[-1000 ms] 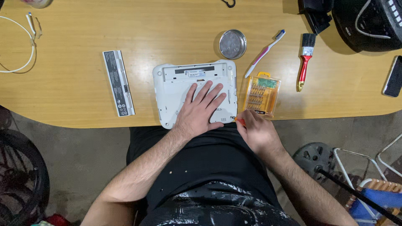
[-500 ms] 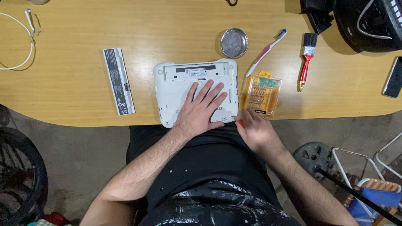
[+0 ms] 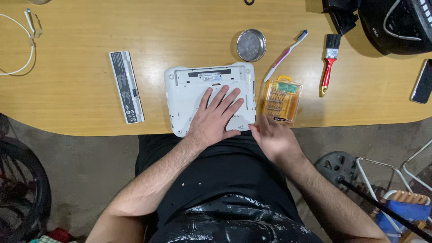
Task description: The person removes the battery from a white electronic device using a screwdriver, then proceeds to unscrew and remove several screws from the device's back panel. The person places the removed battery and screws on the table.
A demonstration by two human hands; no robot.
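Wooden desk (image 3: 81, 27) under me: my left hand (image 3: 215, 118) lies flat, fingers spread, on the white laptop underside (image 3: 189, 90) at the near edge. My right hand (image 3: 273, 138) pinches closed at its corner, probably on a small screwdriver; I'd press down steadily.

The laptop (image 3: 198, 90) lies between the battery (image 3: 126, 87) at left and screwdriver case (image 3: 281, 99) at right.
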